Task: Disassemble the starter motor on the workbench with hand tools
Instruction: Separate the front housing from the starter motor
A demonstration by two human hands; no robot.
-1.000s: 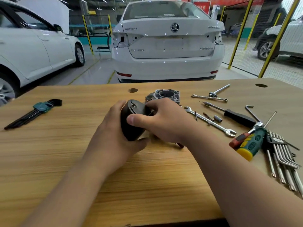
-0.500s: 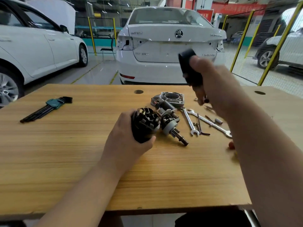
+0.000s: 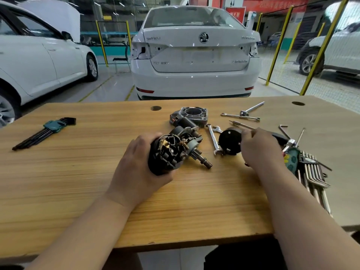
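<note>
Left hand (image 3: pixel 136 168) curled round the motor body (image 3: pixel 157 160); right hand (image 3: pixel 259 151) — fingers bent — gripping the end cap (image 3: pixel 228 141), both forearms outstretched

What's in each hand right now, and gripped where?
Left hand grips the starter motor around its black casing, exposed end toward the camera. Right hand holds the black end cap by its right edge, beside the wrench.

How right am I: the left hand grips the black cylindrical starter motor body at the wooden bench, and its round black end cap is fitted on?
No: the head view shows the round black end cap off, held by the right hand. The left hand grips the black cylindrical starter motor body at the wooden bench.
</note>
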